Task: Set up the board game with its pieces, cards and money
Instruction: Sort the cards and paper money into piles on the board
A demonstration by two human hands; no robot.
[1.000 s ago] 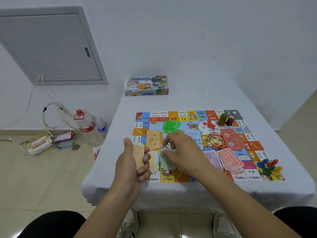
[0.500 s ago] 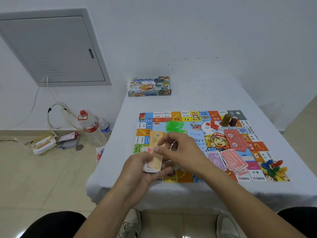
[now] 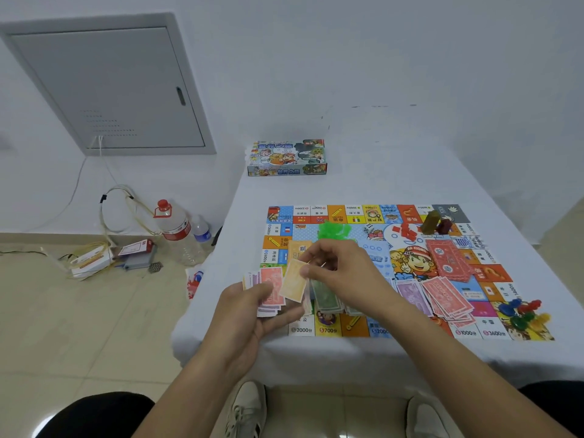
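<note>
The colourful game board (image 3: 410,222) lies flat on the white table (image 3: 379,184). My left hand (image 3: 252,314) grips a fanned stack of paper money (image 3: 268,289) at the board's near left corner. My right hand (image 3: 341,276) pinches one orange note (image 3: 295,281) just above that stack. Green notes (image 3: 325,300) lie on the board under my right hand. Purple notes (image 3: 409,294) and red notes (image 3: 445,298) are spread to the right. A red card deck (image 3: 448,259), green houses (image 3: 333,230), red pieces (image 3: 407,230) and coloured pawns (image 3: 524,312) sit on the board.
The game box (image 3: 286,158) stands at the table's far left corner. An olive block and a dark red block (image 3: 436,222) stand at the board's far right. On the floor to the left are water bottles (image 3: 177,227), cables and small boxes (image 3: 94,257). My shoes (image 3: 249,409) show below.
My left hand swung right with its stack, now fanned out over the board's corner. My right hand lifted off the green notes and took an orange note from the stack.
</note>
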